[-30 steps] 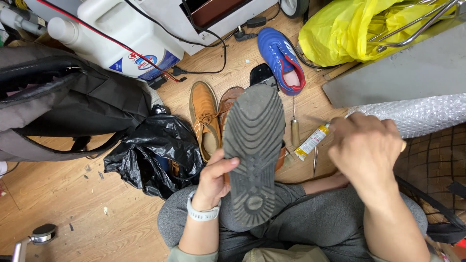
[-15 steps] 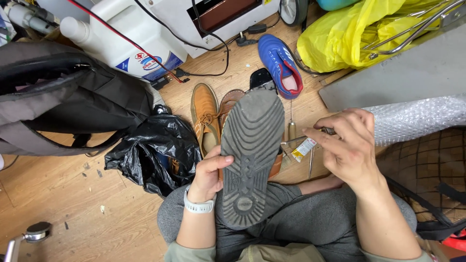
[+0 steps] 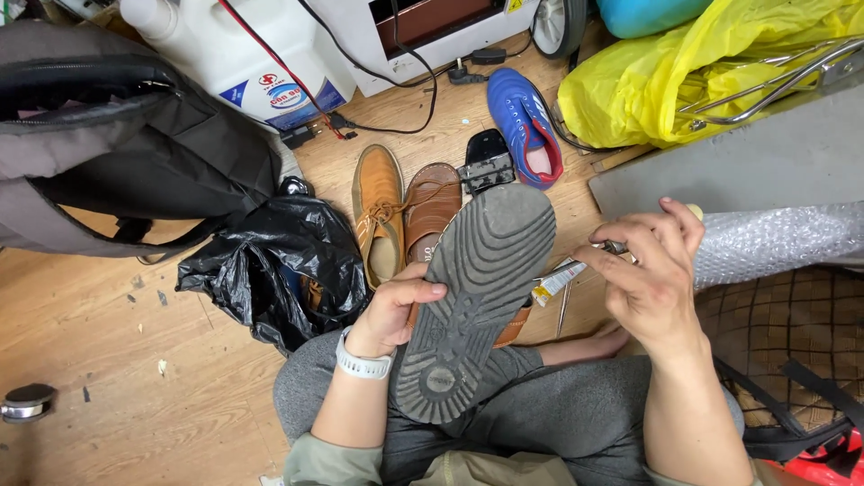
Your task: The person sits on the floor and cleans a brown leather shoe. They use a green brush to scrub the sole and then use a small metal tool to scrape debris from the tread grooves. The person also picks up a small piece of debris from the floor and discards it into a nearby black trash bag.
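Note:
A shoe with a grey ridged sole (image 3: 472, 297) is turned sole-up over my lap. My left hand (image 3: 396, 310), with a white wristband, grips its left edge near the middle. Just right of the sole's toe end, my right hand (image 3: 648, 274) pinches a small glue tube (image 3: 558, 281); the tube's nozzle end points toward the sole's edge. A thin metal tool (image 3: 562, 315) lies on the floor below the tube.
A tan shoe (image 3: 378, 211) and a brown shoe (image 3: 432, 207) lie ahead, a blue shoe (image 3: 526, 126) beyond. A black plastic bag (image 3: 270, 261) and a dark backpack (image 3: 99, 144) are to the left; a yellow bag (image 3: 684, 81) and bubble wrap (image 3: 783, 238) to the right.
My right hand has moved down and left with the tube, closer to the sole's edge. The shoe stays held sole-up in my left hand.

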